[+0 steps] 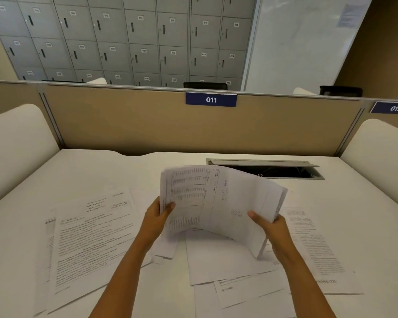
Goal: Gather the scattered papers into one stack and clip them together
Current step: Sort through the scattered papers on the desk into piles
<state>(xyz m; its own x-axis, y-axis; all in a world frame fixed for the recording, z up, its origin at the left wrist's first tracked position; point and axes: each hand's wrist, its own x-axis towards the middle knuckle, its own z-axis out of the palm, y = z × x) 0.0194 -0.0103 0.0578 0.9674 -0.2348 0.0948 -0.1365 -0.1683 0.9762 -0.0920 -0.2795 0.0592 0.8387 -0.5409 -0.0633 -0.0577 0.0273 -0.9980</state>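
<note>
- Here, both hands hold one sheaf of papers (216,203) up off the counter (101,166), roughly above its middle.
- The left hand (157,216) has a closed grip on the sheaf's left edge, with the thumb on the front face and the fingers hidden behind the sheets.
- The right hand (270,226) grips the lower right edge the same way, thumb on the front and fingers curled round the back.
- The sheaf is several sheets thick, bowed and tilted, and its edges are not squared up. The top sheet has a printed table down its left part and is mostly bare to the right.
- Other sheets lie flat on the counter:
  - overlapping printed pages (90,237) to the left, running under the left forearm
  - blank sheets (216,260) directly below the sheaf
  - a densely printed page (315,244) to the right, beneath the right wrist
- An open cable hatch (267,168) sits in the counter just behind the sheaf.
</note>
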